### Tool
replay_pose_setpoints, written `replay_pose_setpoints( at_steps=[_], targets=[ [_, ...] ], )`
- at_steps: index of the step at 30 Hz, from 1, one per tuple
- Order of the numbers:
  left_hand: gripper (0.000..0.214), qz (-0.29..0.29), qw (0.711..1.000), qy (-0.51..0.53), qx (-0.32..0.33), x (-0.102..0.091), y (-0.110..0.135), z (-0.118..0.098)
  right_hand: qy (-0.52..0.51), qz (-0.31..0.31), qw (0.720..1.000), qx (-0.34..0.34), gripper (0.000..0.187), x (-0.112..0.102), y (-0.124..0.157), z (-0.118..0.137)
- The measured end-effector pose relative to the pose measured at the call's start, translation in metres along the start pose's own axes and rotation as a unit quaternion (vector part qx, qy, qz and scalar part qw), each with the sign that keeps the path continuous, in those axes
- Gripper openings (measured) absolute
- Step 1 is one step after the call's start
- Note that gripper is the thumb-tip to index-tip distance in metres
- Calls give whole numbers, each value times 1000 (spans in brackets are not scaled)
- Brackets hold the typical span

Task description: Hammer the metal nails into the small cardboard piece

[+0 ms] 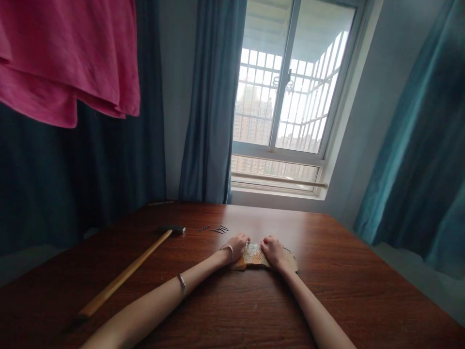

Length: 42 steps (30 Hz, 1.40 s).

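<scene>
A pale, irregular board (255, 254) with orange-brown speckles lies on the wooden table, its lower edge dark and uneven. Curled over its left part is my left hand (238, 245), with a bracelet at the wrist and another band on the forearm. My right hand (273, 249) closes over the board right of its middle, fingers bent at the far edge. A row of small dark marks or points runs along the board's far right edge. The fingertips of both hands are partly hidden.
Left of my arms lies a hammer (127, 269) with a long wooden handle and dark head. Several nails (220, 229) are scattered beyond my left hand. A pink cloth (72, 58) hangs at upper left. Behind the table (345, 271) stand blue curtains (214, 106) and a window (279, 97).
</scene>
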<state>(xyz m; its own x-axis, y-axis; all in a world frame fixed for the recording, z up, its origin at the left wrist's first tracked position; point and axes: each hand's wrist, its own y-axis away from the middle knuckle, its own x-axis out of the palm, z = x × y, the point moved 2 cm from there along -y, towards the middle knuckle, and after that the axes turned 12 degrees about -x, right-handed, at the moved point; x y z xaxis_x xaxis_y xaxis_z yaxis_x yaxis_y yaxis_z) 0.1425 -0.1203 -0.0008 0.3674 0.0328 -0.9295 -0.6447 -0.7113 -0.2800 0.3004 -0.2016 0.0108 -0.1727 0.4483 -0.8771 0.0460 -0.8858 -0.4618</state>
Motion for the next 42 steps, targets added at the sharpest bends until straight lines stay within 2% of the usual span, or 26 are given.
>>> replay_pose_setpoints(
  at_steps=[5, 8, 10, 13, 18, 22, 27, 34, 42],
  targets=[
    [28, 3, 999, 14, -29, -6, 5, -4, 27, -2, 1000, -9, 21, -1, 0, 5],
    [25, -13, 999, 16, -35, -18, 8, -3, 46, -9, 999, -17, 23, -5, 0, 9],
    [22, -34, 998, 20, -53, -29, 8, 4, 55, -18, 998, -19, 27, -9, -1, 10],
    [19, -54, 992, 20, -111, -51, 4, 31, 61, -31, 998, -15, 30, -12, 0, 9],
    [19, -19, 960, 3, -279, -88, -4, 102, 58, -38, 998, -7, 28, -12, 0, 5],
    [19, -6, 949, -10, -316, -106, 2, 141, 55, -43, 998, -7, 27, -12, 0, 5],
    [17, 14, 944, -10, -329, -102, 8, 158, 57, -46, 997, -1, 27, -15, 2, 3],
    [17, 30, 945, -9, -325, -93, -3, 173, 64, -50, 996, 25, 27, -21, 4, -8],
    [17, 52, 947, -14, -318, -86, -9, 182, 64, -61, 995, 41, 27, -24, 5, -17]
  ],
)
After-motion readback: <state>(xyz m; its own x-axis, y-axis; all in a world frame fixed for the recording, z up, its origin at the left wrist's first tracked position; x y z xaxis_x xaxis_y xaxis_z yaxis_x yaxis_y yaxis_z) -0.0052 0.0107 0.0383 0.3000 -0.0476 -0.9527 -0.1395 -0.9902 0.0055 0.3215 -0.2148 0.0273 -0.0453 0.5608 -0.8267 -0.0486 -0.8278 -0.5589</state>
